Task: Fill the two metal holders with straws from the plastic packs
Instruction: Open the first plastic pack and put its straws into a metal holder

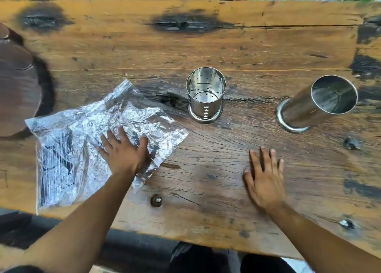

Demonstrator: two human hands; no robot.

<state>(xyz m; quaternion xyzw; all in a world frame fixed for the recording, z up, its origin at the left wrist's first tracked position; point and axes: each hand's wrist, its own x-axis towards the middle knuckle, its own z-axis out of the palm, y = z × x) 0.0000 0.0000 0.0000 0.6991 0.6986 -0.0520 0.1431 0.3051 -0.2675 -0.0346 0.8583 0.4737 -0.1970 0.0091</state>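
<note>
Head view, far left: dark round wooden board, partly out of frame, lying on my wooden table.
Plastic packs: crumpled clear bags lying flat near the table's left front edge, well left of both holders; dark straws show through the plastic at the left end.
Straw direction: long axis seems to run from the near edge away from me; which end is which I cannot tell through the creases.
Left hand: fingers spread, palm pressed flat on the right part of the packs, pinching nothing.
Small dark knob: on the table near the front edge, between my arms.
Short holder: perforated metal cup, upright, mouth up, no straws inside.
Right hand: fingers spread, flat on bare wood, holding nothing.
Tall holder: smooth metal tube on a ring base, far right, upright, mouth up, no straws inside.
Risk one: slick plastic may slide under my palm and tip the packs off the near edge.
Risk two: the tall holder looks top-heavy; a loose bundle pushed in off-centre could knock it over.
</note>
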